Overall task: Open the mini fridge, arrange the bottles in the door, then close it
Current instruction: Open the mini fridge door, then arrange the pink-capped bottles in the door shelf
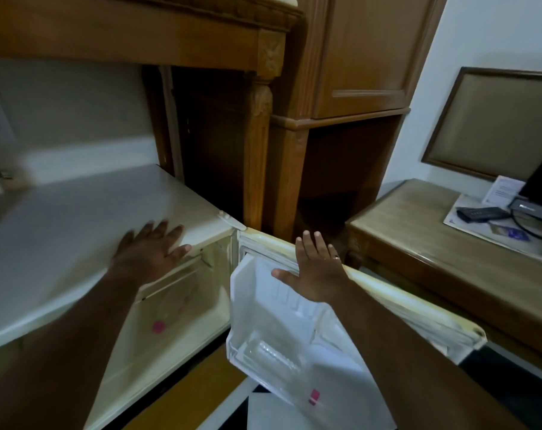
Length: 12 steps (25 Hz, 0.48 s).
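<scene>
The white mini fridge (77,231) stands open below me, its door (418,308) swung out to the right. My left hand (151,249) lies flat on the fridge's top near the front edge, fingers spread. My right hand (316,271) rests open on the door's top edge, holding nothing. A clear bottle with a pink cap (294,377) lies in the door's lower shelf (248,352). Inside the cabinet another pink cap (159,326) shows faintly; its bottle is blurred.
A carved wooden table (257,125) and a wooden cabinet (356,72) stand behind the fridge. To the right is a low wooden desk (434,240) with papers, a black device and cables. A framed board (496,125) leans on the wall.
</scene>
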{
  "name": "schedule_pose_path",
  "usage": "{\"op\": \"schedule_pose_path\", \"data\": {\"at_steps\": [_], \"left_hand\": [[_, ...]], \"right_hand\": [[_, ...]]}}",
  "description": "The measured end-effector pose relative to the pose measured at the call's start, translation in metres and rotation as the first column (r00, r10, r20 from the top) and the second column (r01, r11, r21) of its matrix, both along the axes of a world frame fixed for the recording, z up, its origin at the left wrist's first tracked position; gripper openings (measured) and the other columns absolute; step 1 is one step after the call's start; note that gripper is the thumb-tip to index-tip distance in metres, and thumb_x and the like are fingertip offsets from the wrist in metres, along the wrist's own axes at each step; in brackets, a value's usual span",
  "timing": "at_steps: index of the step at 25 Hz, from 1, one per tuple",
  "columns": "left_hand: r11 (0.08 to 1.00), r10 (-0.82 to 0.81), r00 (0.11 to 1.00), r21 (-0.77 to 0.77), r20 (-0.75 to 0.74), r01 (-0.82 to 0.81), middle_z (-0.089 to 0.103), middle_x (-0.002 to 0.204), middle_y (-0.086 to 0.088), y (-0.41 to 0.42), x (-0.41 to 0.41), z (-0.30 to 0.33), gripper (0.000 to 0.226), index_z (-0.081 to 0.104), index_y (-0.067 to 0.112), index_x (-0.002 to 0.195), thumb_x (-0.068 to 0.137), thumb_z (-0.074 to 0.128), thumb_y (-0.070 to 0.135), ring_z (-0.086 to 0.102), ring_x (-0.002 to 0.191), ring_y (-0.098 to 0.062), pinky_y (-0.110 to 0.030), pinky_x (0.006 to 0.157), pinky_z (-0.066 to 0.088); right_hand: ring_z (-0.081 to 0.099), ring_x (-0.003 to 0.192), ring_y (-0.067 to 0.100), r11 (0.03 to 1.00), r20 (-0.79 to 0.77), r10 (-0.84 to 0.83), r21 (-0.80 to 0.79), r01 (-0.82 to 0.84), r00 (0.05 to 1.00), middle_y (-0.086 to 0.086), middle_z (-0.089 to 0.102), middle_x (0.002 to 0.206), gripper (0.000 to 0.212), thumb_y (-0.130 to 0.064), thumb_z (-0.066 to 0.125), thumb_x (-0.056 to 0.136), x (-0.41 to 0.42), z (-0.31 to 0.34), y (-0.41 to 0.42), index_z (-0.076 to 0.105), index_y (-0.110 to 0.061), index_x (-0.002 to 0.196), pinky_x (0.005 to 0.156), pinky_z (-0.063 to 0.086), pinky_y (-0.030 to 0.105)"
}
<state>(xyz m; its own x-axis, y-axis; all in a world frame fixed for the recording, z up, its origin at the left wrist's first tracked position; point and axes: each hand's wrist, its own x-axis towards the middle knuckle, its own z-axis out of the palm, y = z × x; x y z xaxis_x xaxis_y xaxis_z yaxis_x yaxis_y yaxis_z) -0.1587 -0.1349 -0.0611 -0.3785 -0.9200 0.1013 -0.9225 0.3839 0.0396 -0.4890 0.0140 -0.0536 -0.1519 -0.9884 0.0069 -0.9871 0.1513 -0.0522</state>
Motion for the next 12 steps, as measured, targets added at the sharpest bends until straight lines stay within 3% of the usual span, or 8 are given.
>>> {"op": "schedule_pose_path", "data": {"at_steps": [3,5,7,10,12], "left_hand": [[0.999,0.01,1.0,-0.034,0.008,-0.01,0.012,0.166,0.001,0.002,0.0,-0.002,0.082,0.013,0.041,0.155,0.083,0.003,0.078,0.007,0.152,-0.022,-0.048,0.119,0.008],[0.999,0.003,1.0,-0.038,0.008,-0.003,0.013,0.166,0.0,0.001,0.0,-0.002,0.081,0.012,0.041,0.155,0.083,0.003,0.078,0.008,0.152,-0.023,-0.049,0.118,0.008],[0.999,0.004,1.0,-0.032,0.021,-0.003,0.012,0.166,0.0,0.0,0.0,-0.002,0.08,0.012,0.041,0.155,0.084,0.003,0.077,0.008,0.152,-0.024,-0.05,0.118,0.009],[1.0,0.013,1.0,-0.027,0.025,-0.012,0.013,0.166,-0.001,0.002,-0.003,0.0,0.077,0.013,0.04,0.155,0.087,0.008,0.075,0.009,0.152,-0.024,-0.05,0.119,0.009],[0.999,0.021,0.999,-0.026,0.028,-0.02,0.012,0.166,-0.001,0.001,-0.004,0.001,0.075,0.013,0.04,0.155,0.088,0.011,0.074,0.009,0.152,-0.024,-0.05,0.119,0.009]], "right_hand": [[-0.009,0.147,0.029,0.995,-0.047,0.038,-0.089,-0.042,0.998,0.013,-0.003,0.162,0.102,-0.08,0.021,0.081,0.003,-0.001,0.005,0.008,-0.008,0.152,0.119,0.003,0.051],[0.013,0.146,0.034,0.938,-0.102,0.154,-0.297,-0.178,0.983,0.02,0.019,0.158,0.084,-0.064,0.044,0.09,0.023,-0.022,0.017,0.028,-0.003,0.147,0.116,0.02,0.051],[0.04,0.136,0.031,0.856,-0.121,0.303,-0.403,-0.325,0.945,0.017,0.045,0.146,0.06,-0.046,0.06,0.089,0.054,-0.067,0.038,0.05,-0.006,0.134,0.104,0.043,0.042],[0.059,0.119,0.028,0.878,0.038,0.389,-0.319,-0.358,0.92,0.014,0.059,0.133,0.044,-0.024,0.074,0.083,0.076,-0.141,0.068,0.061,-0.009,0.123,0.088,0.056,0.035],[0.059,0.117,0.03,0.971,0.187,0.218,-0.142,-0.193,0.958,0.015,0.057,0.133,0.044,-0.023,0.068,0.088,0.061,-0.178,0.079,0.056,-0.009,0.129,0.091,0.051,0.036]]}}
